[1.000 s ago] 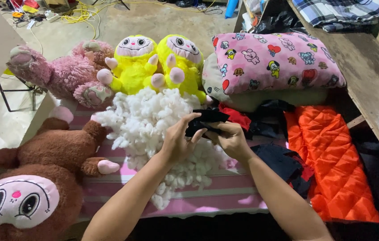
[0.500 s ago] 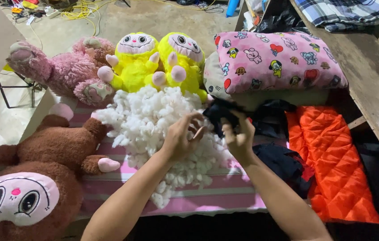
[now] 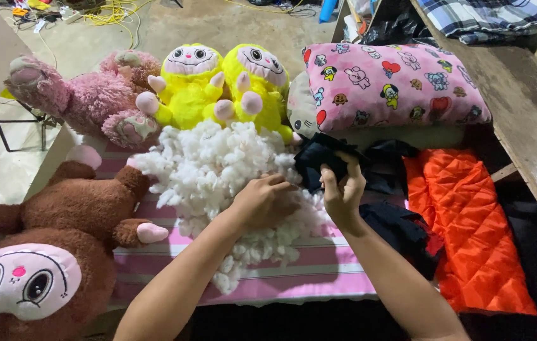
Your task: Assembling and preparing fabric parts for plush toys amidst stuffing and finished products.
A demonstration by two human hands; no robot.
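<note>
The right hand [image 3: 343, 189] is clenched on a piece of black fabric [image 3: 320, 163], lifting it just above the pink striped cloth [image 3: 319, 268] that covers the work surface. The left hand [image 3: 267, 201] is pressed palm-down into a heap of white stuffing [image 3: 218, 167], its fingers curled into the fluff as if gathering some, though how much it grasps cannot be told. The stuffing lies near the middle of the striped cloth, with the black fabric at its right edge. Along the far edge sit 2 yellow plush toys [image 3: 221, 88], a pink plush toy [image 3: 85, 98] to their left and a pink printed pillow [image 3: 395, 85] to their right. A brown plush toy [image 3: 54, 246] fills the near left corner. An orange quilted piece [image 3: 470, 227] lies to the right, beside more dark cloth [image 3: 401, 230].
</note>
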